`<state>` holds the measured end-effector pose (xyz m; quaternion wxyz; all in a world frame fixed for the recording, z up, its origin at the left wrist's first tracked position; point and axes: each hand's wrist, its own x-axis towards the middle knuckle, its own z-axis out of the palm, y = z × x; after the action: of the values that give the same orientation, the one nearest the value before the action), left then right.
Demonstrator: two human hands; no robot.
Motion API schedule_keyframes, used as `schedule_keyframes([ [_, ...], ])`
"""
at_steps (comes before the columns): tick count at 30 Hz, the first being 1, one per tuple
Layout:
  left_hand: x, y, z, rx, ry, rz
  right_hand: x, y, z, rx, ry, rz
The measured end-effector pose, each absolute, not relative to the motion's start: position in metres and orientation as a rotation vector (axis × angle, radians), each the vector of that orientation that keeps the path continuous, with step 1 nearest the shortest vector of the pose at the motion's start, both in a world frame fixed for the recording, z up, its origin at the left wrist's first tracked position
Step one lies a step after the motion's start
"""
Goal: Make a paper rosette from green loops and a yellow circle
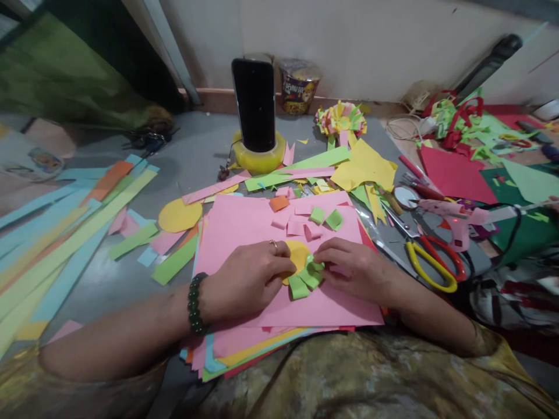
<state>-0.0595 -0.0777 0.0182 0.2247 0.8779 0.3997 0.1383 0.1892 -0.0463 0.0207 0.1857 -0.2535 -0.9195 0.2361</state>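
My left hand [257, 273], with a ring and a green bead bracelet [198, 304], is closed on the left edge of a yellow paper circle [298, 254]. Several curled green paper pieces [300, 286] sit along the circle's lower right edge. My right hand [349, 263] pinches one of these green pieces at the circle's right side; its fingertips are partly hidden. Beneath both hands lies a stack of coloured paper with a pink sheet [244, 221] on top. Loose green [334, 219], pink and orange [279, 203] pieces rest on the sheet just beyond my fingers.
Paper strips [91, 233] and another yellow circle [180, 215] lie left. A phone [254, 105] stands in a yellow tape roll [257, 160]. A paper flower [343, 118] lies behind. Scissors [432, 265] and a pink glue gun [456, 218] with its cord are at right.
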Motion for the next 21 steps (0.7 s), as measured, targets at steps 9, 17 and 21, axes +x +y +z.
schedule_keyframes([
  [9,-0.06,-0.079,0.018,2.427,1.103,0.369,0.189,-0.045,0.024,-0.651,-2.582,0.695],
  [17,-0.059,-0.079,0.021,2.399,1.113,0.317,0.202,-0.04,0.044,-0.722,-2.579,0.553],
  [21,-0.059,-0.079,0.022,2.403,1.119,0.301,0.201,-0.043,0.033,-0.704,-2.653,0.503],
])
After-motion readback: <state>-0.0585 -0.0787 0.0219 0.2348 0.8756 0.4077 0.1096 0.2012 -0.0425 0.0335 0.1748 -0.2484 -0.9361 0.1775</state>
